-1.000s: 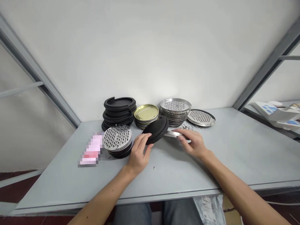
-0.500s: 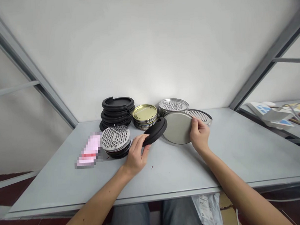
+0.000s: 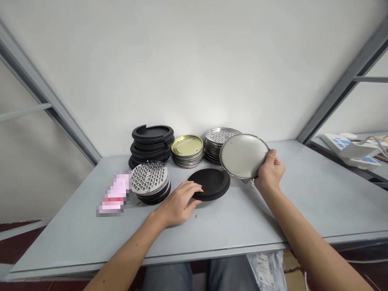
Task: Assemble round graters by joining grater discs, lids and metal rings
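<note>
My left hand [image 3: 180, 203] grips the near-left edge of a round black rim piece [image 3: 210, 184], fingers on top and thumb at the front, just over the table. A plain round metal disc [image 3: 244, 156] with a thin rim is tilted up in my right hand [image 3: 270, 171], pinched at its right edge. Left of my left hand stands a short stack topped by a round metal grater plate [image 3: 149, 178] with raised teeth, over black rims. Behind the disc is a stack of perforated metal plates [image 3: 221, 136], partly hidden by it.
Black notched rings [image 3: 153, 134] are piled at the back left. Beside them stands a stack of gold-coloured lids [image 3: 187, 146]. A blurred-out pink item [image 3: 116, 193] lies on the left of the grey table [image 3: 326, 192]. Metal frame posts [image 3: 341, 83] rise on both sides.
The disc has moved right and up in my right hand, away from the black piece. My left hand has turned the black piece flatter and brought it lower and rightward.
</note>
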`<control>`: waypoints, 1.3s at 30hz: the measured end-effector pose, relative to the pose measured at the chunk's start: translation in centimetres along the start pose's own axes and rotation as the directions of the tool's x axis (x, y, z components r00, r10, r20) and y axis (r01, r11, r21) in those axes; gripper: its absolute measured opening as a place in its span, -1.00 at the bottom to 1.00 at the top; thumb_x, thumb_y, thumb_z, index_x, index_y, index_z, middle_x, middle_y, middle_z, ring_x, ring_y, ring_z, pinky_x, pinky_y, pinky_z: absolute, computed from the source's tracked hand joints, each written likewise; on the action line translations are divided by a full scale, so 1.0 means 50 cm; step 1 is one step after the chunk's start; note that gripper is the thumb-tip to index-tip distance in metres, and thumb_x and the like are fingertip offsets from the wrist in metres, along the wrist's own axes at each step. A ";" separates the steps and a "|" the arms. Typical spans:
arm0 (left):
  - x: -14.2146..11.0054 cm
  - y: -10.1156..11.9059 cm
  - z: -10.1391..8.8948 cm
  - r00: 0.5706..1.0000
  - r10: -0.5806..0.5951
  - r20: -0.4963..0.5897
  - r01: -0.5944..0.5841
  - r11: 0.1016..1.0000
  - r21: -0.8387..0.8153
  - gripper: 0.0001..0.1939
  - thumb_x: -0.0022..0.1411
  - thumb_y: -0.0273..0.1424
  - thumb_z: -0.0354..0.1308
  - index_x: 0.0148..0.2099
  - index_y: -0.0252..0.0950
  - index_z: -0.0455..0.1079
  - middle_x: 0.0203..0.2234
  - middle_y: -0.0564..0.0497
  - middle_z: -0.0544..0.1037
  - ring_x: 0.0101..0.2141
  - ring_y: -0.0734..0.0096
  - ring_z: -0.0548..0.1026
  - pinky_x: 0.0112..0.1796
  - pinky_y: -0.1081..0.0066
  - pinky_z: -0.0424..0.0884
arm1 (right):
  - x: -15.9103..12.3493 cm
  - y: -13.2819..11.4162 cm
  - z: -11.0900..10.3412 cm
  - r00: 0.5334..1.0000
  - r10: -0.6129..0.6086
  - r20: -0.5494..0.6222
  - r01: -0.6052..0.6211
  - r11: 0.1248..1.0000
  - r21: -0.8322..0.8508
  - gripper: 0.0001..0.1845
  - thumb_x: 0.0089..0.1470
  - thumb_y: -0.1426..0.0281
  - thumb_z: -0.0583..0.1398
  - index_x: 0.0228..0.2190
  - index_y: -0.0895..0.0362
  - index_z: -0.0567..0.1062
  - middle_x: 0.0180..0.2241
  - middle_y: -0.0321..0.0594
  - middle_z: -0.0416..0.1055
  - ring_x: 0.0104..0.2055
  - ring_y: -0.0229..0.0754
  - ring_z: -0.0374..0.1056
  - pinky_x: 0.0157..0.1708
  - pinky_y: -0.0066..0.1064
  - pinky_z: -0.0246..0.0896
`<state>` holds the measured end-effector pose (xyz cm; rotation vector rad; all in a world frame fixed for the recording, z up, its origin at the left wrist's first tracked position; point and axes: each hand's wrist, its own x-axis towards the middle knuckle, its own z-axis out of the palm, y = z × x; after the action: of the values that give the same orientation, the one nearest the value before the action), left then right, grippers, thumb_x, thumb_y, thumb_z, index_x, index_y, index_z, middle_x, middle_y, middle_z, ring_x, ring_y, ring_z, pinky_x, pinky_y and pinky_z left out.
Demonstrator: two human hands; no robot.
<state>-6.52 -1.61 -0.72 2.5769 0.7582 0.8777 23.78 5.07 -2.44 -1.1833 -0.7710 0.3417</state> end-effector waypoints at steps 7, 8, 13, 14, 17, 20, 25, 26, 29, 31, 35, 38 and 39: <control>0.000 0.002 -0.001 0.995 0.055 0.082 -0.059 0.997 0.049 -0.69 0.04 -0.58 0.09 -0.12 -0.26 0.33 -0.21 -0.06 0.53 -0.04 0.25 0.44 0.18 0.07 0.16 | -0.015 -0.022 0.012 0.985 0.174 -0.008 -0.172 0.980 0.095 -0.50 0.04 -0.08 0.07 -0.54 0.10 0.30 -0.60 -0.36 0.18 -0.58 -0.31 0.14 -0.66 -0.47 0.12; 0.000 0.002 -0.001 0.996 0.042 0.084 -0.046 0.998 0.052 -0.70 0.02 -0.57 0.11 -0.15 -0.25 0.33 -0.23 -0.05 0.53 -0.04 0.24 0.44 0.18 0.08 0.15 | -0.017 -0.022 0.013 0.982 0.187 0.027 -0.189 0.977 0.099 -0.50 0.03 -0.09 0.06 -0.53 0.10 0.31 -0.60 -0.35 0.21 -0.58 -0.30 0.17 -0.66 -0.46 0.14; 0.003 -0.003 0.003 0.998 -0.063 0.021 0.062 0.995 0.077 -0.82 0.07 -0.36 0.22 -0.27 -0.24 0.31 -0.33 -0.02 0.51 -0.14 0.21 0.48 0.09 0.09 0.24 | -0.039 -0.026 0.023 0.958 0.215 0.189 -0.235 0.967 0.094 -0.50 -0.04 -0.08 0.15 -0.47 0.13 0.41 -0.56 -0.29 0.39 -0.51 -0.21 0.32 -0.55 -0.40 0.28; 0.003 -0.005 0.005 0.997 -0.072 0.017 0.070 0.994 0.083 -0.82 0.08 -0.33 0.23 -0.28 -0.24 0.32 -0.34 -0.02 0.51 -0.15 0.21 0.48 0.07 0.09 0.25 | -0.045 -0.028 0.025 0.945 0.221 0.243 -0.246 0.966 0.079 -0.51 -0.06 -0.07 0.18 -0.44 0.13 0.44 -0.55 -0.27 0.42 -0.48 -0.18 0.36 -0.52 -0.37 0.31; 0.004 -0.006 0.007 0.997 -0.083 -0.001 0.083 0.992 0.095 -0.76 0.09 -0.29 0.23 -0.20 -0.25 0.35 -0.28 -0.05 0.51 -0.13 0.18 0.46 0.07 0.08 0.24 | -0.059 -0.035 0.030 0.886 0.240 0.397 -0.274 0.961 0.029 -0.53 -0.06 -0.03 0.22 -0.35 0.13 0.49 -0.48 -0.21 0.50 -0.40 -0.09 0.42 -0.45 -0.31 0.36; 0.005 -0.003 0.010 0.991 -0.125 -0.040 0.128 0.989 0.075 -0.62 0.13 -0.28 0.21 -0.02 -0.28 0.31 -0.20 -0.11 0.49 -0.11 0.16 0.43 0.04 0.08 0.27 | -0.065 -0.037 0.031 0.844 0.272 0.462 -0.327 0.944 0.042 -0.53 -0.05 -0.03 0.21 -0.31 0.11 0.49 -0.42 -0.19 0.53 -0.35 -0.06 0.45 -0.42 -0.29 0.38; 0.013 0.002 0.025 0.968 -0.216 -0.129 0.217 0.976 -0.003 -0.57 0.21 -0.27 0.14 0.09 -0.31 0.23 -0.12 -0.16 0.46 -0.06 0.14 0.41 -0.02 0.13 0.35 | -0.086 -0.039 0.037 0.827 0.195 0.528 -0.288 0.952 0.099 -0.51 0.04 -0.05 0.12 -0.19 0.06 0.43 -0.24 -0.17 0.53 -0.25 -0.06 0.45 -0.36 -0.29 0.40; 0.014 0.003 0.028 0.964 -0.223 -0.145 0.221 0.975 -0.034 -0.58 0.21 -0.27 0.15 0.07 -0.31 0.24 -0.12 -0.16 0.47 -0.08 0.16 0.42 -0.04 0.16 0.36 | -0.094 -0.041 0.039 0.823 0.159 0.545 -0.255 0.961 0.105 -0.51 0.08 -0.05 0.08 -0.16 0.05 0.41 -0.19 -0.18 0.51 -0.22 -0.06 0.44 -0.34 -0.29 0.40; 0.018 0.007 0.039 0.945 -0.257 -0.202 0.237 0.964 -0.119 -0.67 0.21 -0.29 0.16 -0.02 -0.31 0.28 -0.20 -0.11 0.51 -0.19 0.25 0.47 -0.17 0.28 0.43 | -0.113 -0.045 0.043 0.790 0.100 0.604 -0.201 0.974 0.103 -0.51 0.13 -0.04 0.01 -0.07 0.01 0.37 -0.13 -0.18 0.48 -0.17 -0.07 0.44 -0.29 -0.28 0.40; 0.019 0.009 0.044 0.930 -0.275 -0.244 0.243 0.958 -0.155 -0.75 0.22 -0.32 0.15 -0.08 -0.31 0.31 -0.27 -0.07 0.53 -0.28 0.31 0.49 -0.25 0.36 0.44 | -0.118 -0.045 0.044 0.767 0.087 0.635 -0.196 0.975 0.103 -0.51 0.14 -0.03 0.00 -0.05 -0.01 0.36 -0.14 -0.18 0.49 -0.18 -0.06 0.45 -0.27 -0.25 0.40; 0.017 0.006 0.047 0.902 -0.227 -0.368 0.200 0.974 -0.111 -0.78 0.21 -0.38 0.16 -0.09 -0.32 0.33 -0.32 -0.04 0.54 -0.33 0.37 0.49 -0.28 0.41 0.45 | -0.110 -0.040 0.042 0.732 0.053 0.680 -0.213 0.965 0.154 -0.57 0.14 0.00 0.04 -0.11 -0.01 0.41 -0.13 -0.20 0.49 -0.14 -0.05 0.43 -0.19 -0.23 0.36; 0.013 -0.001 0.043 0.862 -0.124 -0.492 0.151 0.988 0.016 -0.75 0.21 -0.45 0.16 -0.05 -0.31 0.34 -0.31 -0.04 0.53 -0.29 0.37 0.50 -0.22 0.39 0.46 | -0.100 -0.042 0.039 0.689 0.028 0.724 -0.281 0.931 0.232 -0.59 0.12 0.01 0.08 -0.20 0.03 0.47 -0.12 -0.20 0.48 -0.06 -0.05 0.37 -0.08 -0.24 0.29; 0.012 -0.003 0.042 0.856 -0.075 -0.512 0.121 0.991 0.057 -0.74 0.21 -0.49 0.14 -0.03 -0.31 0.34 -0.28 -0.05 0.54 -0.26 0.36 0.51 -0.19 0.37 0.46 | -0.097 -0.045 0.039 0.666 0.039 0.745 -0.314 0.920 0.234 -0.56 0.13 0.00 0.05 -0.21 0.04 0.49 -0.12 -0.18 0.47 -0.04 -0.04 0.36 -0.05 -0.24 0.27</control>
<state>-4.82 -1.40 -2.10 2.3613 1.0778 1.5553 18.69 2.61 -1.78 -0.7566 -1.2283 1.1302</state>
